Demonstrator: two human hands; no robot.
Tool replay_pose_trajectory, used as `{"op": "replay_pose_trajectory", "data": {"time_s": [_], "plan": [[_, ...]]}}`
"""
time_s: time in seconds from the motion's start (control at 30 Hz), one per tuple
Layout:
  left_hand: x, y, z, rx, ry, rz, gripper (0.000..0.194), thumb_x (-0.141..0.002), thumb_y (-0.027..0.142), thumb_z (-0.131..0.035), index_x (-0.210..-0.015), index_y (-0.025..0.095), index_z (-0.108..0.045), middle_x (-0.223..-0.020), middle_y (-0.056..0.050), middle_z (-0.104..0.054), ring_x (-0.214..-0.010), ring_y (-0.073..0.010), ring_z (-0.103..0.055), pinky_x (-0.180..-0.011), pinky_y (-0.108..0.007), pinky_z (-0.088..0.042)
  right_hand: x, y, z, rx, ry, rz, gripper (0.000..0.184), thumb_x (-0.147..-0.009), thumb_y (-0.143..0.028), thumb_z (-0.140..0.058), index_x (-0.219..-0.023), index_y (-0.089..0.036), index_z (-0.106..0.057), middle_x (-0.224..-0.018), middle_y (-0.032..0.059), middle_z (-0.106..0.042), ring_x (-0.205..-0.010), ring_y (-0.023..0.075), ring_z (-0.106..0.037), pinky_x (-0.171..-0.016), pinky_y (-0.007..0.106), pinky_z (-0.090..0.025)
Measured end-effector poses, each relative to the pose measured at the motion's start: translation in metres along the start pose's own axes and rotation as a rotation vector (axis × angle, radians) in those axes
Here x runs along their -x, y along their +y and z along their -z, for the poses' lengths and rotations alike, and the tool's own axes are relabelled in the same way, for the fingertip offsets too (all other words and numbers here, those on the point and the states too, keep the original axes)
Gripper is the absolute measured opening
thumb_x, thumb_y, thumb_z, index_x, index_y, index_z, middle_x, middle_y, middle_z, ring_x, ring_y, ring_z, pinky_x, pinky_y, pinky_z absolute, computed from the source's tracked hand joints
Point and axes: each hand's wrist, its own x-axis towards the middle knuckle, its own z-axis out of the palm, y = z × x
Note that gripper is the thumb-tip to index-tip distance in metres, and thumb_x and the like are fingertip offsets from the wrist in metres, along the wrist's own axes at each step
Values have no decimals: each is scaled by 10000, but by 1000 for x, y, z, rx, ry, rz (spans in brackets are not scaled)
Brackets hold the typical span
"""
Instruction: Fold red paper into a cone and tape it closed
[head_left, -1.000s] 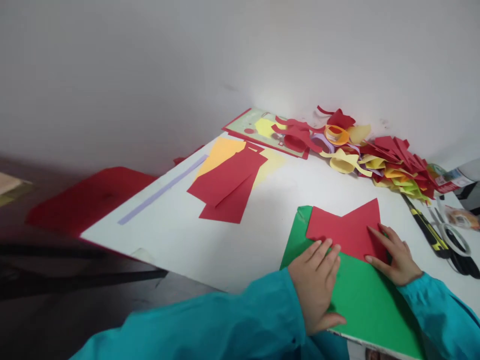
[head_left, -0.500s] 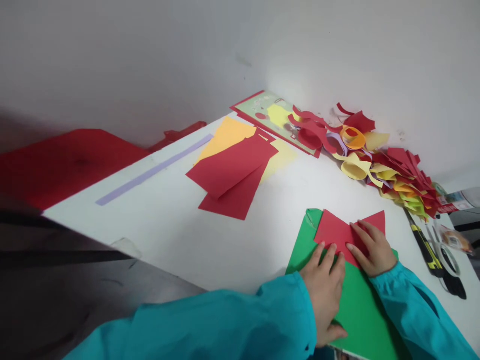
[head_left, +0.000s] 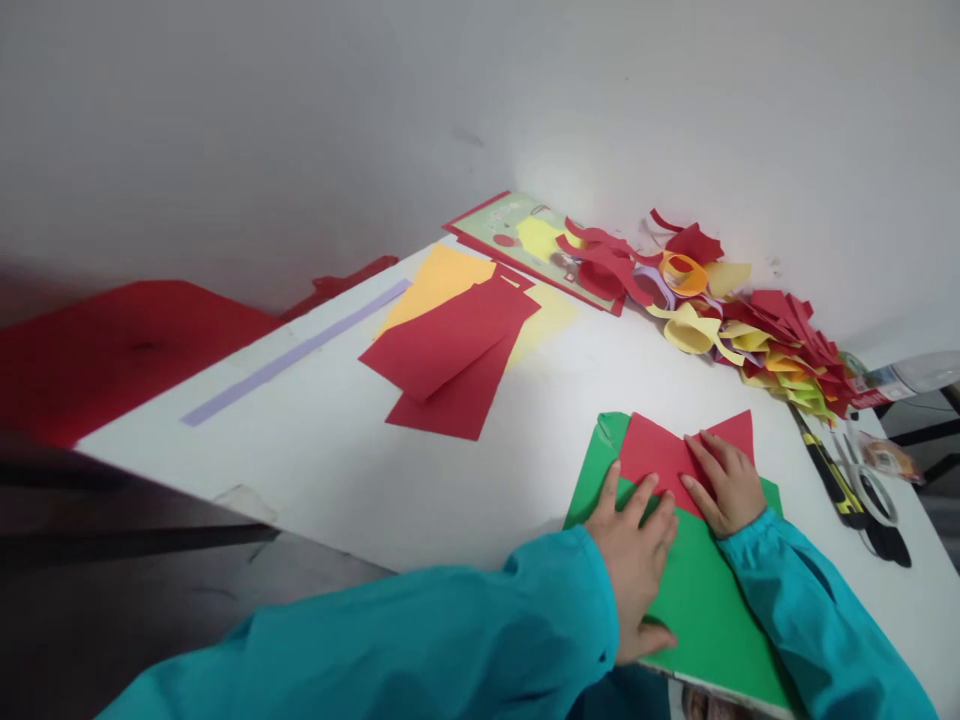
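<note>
A red paper piece (head_left: 651,455) with a V-shaped dip in its upper edge lies on a green board or folder (head_left: 709,610). My left hand (head_left: 634,560) rests palm down over the green surface. Its fingers are spread, with the tips along the lower edge of the red paper. Farther right, my right hand (head_left: 724,485) lies on the red paper, fingers stretched out and slightly bent, pressing it near the dip. Part of the paper is hidden under this hand.
Red paper sheets (head_left: 450,355) lie mid-table over orange paper (head_left: 435,280), beside a purple strip (head_left: 300,350). Colourful paper loops (head_left: 690,325) line the wall. A yellow-black cutter (head_left: 829,480) and scissors (head_left: 874,495) are at right, near a plastic bottle (head_left: 919,374).
My left hand's fingers have spread wider, the index finger reaching farther up the green board. The right hand stays on the red paper. The whole view has shifted slightly.
</note>
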Motion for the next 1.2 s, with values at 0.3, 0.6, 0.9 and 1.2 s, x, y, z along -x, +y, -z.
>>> {"op": "replay_pose_trajectory", "data": {"time_s": [0.3, 0.6, 0.9, 1.2], "plan": [[-27, -10, -15, -80, 99, -39, 341, -880, 273, -427, -1107, 83, -595, -1185, -130, -596, -1078, -258, -521, -887, -376, -372, -4, -11, 13, -97, 66, 4, 568, -834, -466, -492, -1328, -201, -398, -1259, 153, -476, -1132, 294, -467, -869, 467, -451], [-64, -99, 18, 228, 28, -233, 458, -555, 376, -745, -958, 177, -656, -984, -66, -677, -892, -230, -571, -779, -343, -420, 0, -34, 25, -195, 210, 156, 202, -873, -246, -490, -1000, -190, -637, -1027, 79, -674, -1059, 218, -573, -842, 355, -504], [-80, -60, 20, 1058, 462, 185, 59, -671, 221, -676, -667, 169, -703, -612, -21, -625, -608, -132, -556, -613, -258, -441, -7, -37, 46, -328, 268, -107, 214, -906, -249, -396, -982, -196, -589, -862, 66, -679, -783, 164, -630, -704, 285, -497], [-92, -46, 26, 1205, 428, 420, 232, -622, 325, -707, -517, 137, -619, -474, 42, -485, -528, -97, -416, -542, -241, -343, -19, -47, 47, -442, 237, -262, 253, -933, -264, -331, -730, -216, -475, -592, -11, -494, -533, 124, -457, -515, 243, -366]]}}
